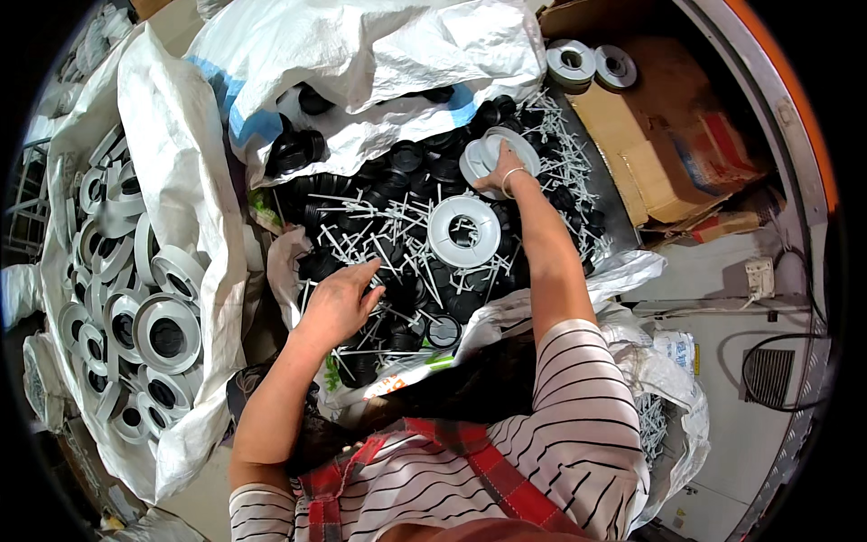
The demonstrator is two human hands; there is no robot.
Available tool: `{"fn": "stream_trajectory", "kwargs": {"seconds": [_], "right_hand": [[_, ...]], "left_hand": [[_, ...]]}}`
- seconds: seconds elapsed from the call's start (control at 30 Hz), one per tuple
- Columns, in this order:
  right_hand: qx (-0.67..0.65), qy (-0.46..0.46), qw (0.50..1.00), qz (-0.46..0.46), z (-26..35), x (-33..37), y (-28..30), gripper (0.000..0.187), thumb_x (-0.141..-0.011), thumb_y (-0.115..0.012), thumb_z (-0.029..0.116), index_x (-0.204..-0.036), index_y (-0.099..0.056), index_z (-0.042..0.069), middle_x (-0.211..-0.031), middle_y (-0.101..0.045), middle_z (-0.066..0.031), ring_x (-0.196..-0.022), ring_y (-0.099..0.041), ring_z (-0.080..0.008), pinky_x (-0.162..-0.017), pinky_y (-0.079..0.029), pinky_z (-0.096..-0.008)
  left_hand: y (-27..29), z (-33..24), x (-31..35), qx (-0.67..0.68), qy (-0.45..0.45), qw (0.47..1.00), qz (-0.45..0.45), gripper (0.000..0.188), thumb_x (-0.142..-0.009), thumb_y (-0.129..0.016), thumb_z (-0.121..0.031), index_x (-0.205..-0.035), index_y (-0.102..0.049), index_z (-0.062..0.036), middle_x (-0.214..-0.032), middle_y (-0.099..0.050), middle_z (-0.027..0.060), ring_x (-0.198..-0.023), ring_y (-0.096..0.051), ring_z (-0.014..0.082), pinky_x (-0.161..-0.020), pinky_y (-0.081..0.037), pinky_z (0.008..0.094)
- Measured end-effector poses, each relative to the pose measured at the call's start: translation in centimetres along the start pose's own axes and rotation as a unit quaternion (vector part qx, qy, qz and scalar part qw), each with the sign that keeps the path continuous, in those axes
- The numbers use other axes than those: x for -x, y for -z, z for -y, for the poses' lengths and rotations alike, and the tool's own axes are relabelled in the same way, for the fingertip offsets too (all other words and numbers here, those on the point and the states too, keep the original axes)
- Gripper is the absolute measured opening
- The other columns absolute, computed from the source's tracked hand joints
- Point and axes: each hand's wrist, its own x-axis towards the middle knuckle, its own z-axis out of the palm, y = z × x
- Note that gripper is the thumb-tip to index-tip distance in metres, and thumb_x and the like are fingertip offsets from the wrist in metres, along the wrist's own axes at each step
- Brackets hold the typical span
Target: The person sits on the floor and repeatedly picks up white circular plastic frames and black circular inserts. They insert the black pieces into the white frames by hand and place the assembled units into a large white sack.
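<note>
Left hand (341, 303) spread open on black plastic caps (406, 294); right hand (495, 176), at one o'clock, clamps a grey plastic ring (506, 149)

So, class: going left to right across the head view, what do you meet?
White sack of grey rings → left hand → flat grey ring on the black parts → right hand → cardboard box → wall socket.

My right hand (495, 177) grips a grey ring (502, 149) at the pile's far edge; my left hand (341, 303) rests on black caps (406, 294).
</note>
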Motion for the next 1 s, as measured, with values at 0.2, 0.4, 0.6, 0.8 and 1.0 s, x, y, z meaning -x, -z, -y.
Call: {"fn": "stream_trajectory", "kwargs": {"seconds": [0.2,0.4,0.6,0.8,1.0], "right_hand": [[0.039,0.074,0.997,-0.004,2.5,2.6,-1.5,0.107,-0.054,-0.078,0.038,-0.141,-0.021,0.012,-0.123,-0.053,-0.0201,-0.111,-0.053,-0.0336,-0.093,-0.043,-0.0396],[0.102,0.211,0.971,0.042,8.3,13.0,-2.2,0.092,-0.058,-0.075,0.033,-0.137,-0.031,0.014,-0.117,-0.055,-0.0218,-0.105,-0.055,-0.0361,-0.089,-0.044,-0.0398],[0.021,0.269,0.963,-0.018,9.9,21.4,-2.7,0.094,-0.058,-0.082,0.03,-0.136,-0.032,0.018,-0.11,-0.055,-0.022,-0.099,-0.055,-0.0379,-0.084,-0.046,-0.0421],[0.015,0.464,0.88,-0.099,13.6,30.3,0.1,0.084,-0.059,-0.08,0.022,-0.133,-0.04,0.021,-0.096,-0.057,-0.0089,-0.091,-0.052,-0.0292,-0.076,-0.048,-0.0374],[-0.021,0.61,0.788,-0.077,16.9,32.8,-0.3,0.088,-0.056,-0.08,0.013,-0.135,-0.041,0.018,-0.084,-0.057,-0.0041,-0.083,-0.049,-0.0257,-0.073,-0.046,-0.0343]], "left_hand": [[0.9,0.7,-0.2,-0.01,0.014,1.0,-0.001,0.038,-0.081,-0.064,-0.017,-0.114,-0.054,-0.0021,-0.096,-0.061,0.0191,-0.084,-0.06,0.0358,-0.072,-0.049,0.0407],[0.8,0.7,1.4,-0.026,0.042,0.998,-0.027,0.037,-0.081,-0.062,-0.019,-0.112,-0.056,-0.0003,-0.094,-0.062,0.0197,-0.085,-0.06,0.0355,-0.074,-0.048,0.0419],[1.6,1.0,2.4,0.156,0.192,0.966,-0.08,0.043,-0.081,-0.063,-0.022,-0.115,-0.056,0.0026,-0.096,-0.066,0.0181,-0.087,-0.065,0.0213,-0.078,-0.05,0.0312],[1.0,2.6,3.9,0.454,0.236,0.845,-0.154,0.067,-0.078,-0.068,-0.042,-0.121,-0.051,0.0061,-0.114,-0.06,0.0146,-0.1,-0.058,0.0204,-0.085,-0.045,0.0301],[5.0,1.6,6.5,0.71,0.135,0.685,-0.086,0.019,-0.088,-0.059,-0.027,-0.091,-0.059,-0.0092,-0.076,-0.057,-0.0025,-0.079,-0.058,0.0114,-0.082,-0.046,0.0312]]}}
